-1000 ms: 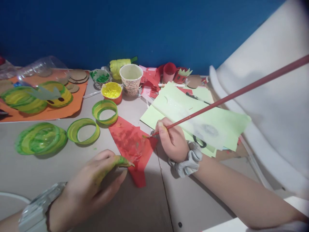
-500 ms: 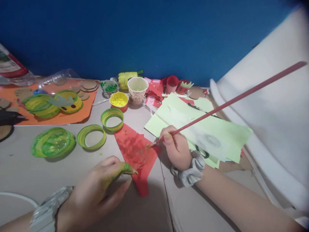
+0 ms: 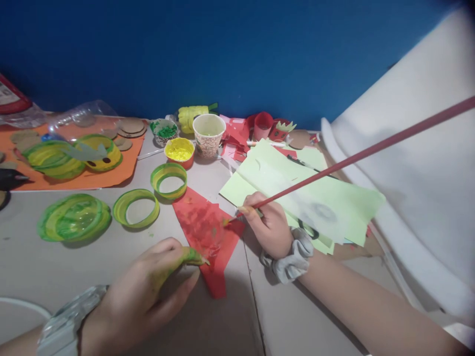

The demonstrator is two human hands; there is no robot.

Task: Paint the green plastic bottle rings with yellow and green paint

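While the right hand (image 3: pixel 269 225) grips a long red paintbrush (image 3: pixel 326 170) right of center, its tip over red paper (image 3: pixel 211 227) mid-frame, the left hand (image 3: pixel 148 287), lower left, rests green-stained fingertips at the paper's edge, its grip unclear.

The red paper (image 3: pixel 228 242) in front of you looks matt at its edges, with an uneven, slightly glossy patch across it. Your brush handle (image 3: pixel 352 159) looks smooth, and your scrunchie (image 3: pixel 292 258) is crumpled, matt cloth. You have pale green paper (image 3: pixel 349 193) in matt sheets, clear glossy plastic in the bottle (image 3: pixel 83 118), dull brown cardboard discs (image 3: pixel 131 125), and lumpy, shiny yellow paint (image 3: pixel 179 149).
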